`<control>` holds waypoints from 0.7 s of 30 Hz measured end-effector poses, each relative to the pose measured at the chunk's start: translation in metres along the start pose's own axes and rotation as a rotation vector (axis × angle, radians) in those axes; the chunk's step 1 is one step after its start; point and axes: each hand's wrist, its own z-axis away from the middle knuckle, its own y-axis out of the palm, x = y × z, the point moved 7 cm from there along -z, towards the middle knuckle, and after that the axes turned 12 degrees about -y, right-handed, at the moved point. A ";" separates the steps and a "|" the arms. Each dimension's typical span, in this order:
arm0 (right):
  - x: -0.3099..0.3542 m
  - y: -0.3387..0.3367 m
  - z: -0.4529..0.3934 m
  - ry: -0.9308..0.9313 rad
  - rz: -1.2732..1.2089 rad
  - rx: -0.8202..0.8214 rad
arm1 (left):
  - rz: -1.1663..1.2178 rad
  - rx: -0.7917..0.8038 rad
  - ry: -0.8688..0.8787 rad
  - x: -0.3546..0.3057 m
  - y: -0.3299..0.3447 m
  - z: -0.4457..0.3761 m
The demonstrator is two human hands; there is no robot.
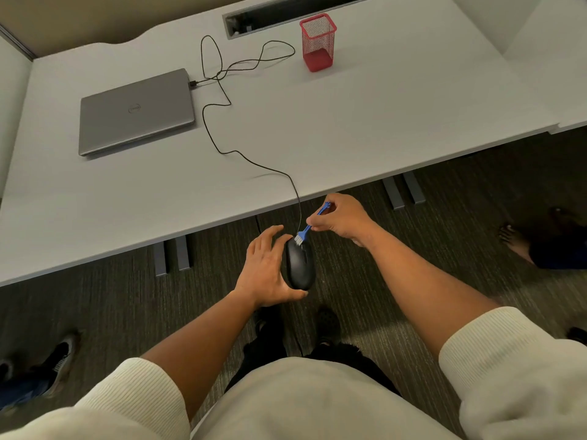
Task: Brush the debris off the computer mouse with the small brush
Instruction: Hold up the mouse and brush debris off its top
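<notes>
A black wired computer mouse (300,265) is held in the air in front of the white desk's near edge, above the carpet. My left hand (265,269) grips it from the left side, thumb under its rear end. My right hand (341,217) pinches a small blue brush (309,227) by its handle. The brush's white bristles touch the front end of the mouse, near where the cable leaves it. The mouse's black cable (251,160) runs up over the desk in loops to the laptop.
A closed grey laptop (136,111) lies on the white desk (365,128) at the left. A red mesh pen cup (317,42) stands at the back, next to a cable slot (295,11). Other people's feet are on the carpet at the left and right.
</notes>
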 end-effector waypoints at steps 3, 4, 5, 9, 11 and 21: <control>-0.002 -0.005 -0.002 0.003 0.011 -0.017 | -0.003 0.006 -0.001 0.001 0.000 -0.001; -0.004 -0.004 -0.002 0.009 -0.003 0.022 | -0.008 0.006 -0.001 0.001 0.000 -0.001; -0.005 -0.003 -0.001 0.016 -0.012 0.049 | -0.012 0.006 -0.001 0.001 0.001 -0.002; -0.005 -0.011 -0.002 0.023 0.085 -0.043 | -0.016 0.004 0.002 0.002 0.002 0.000; -0.009 -0.010 -0.002 0.046 0.003 -0.012 | -0.017 0.004 0.001 0.001 0.002 0.000; -0.006 -0.004 0.004 0.059 -0.072 0.100 | -0.037 0.006 0.001 0.000 0.003 0.001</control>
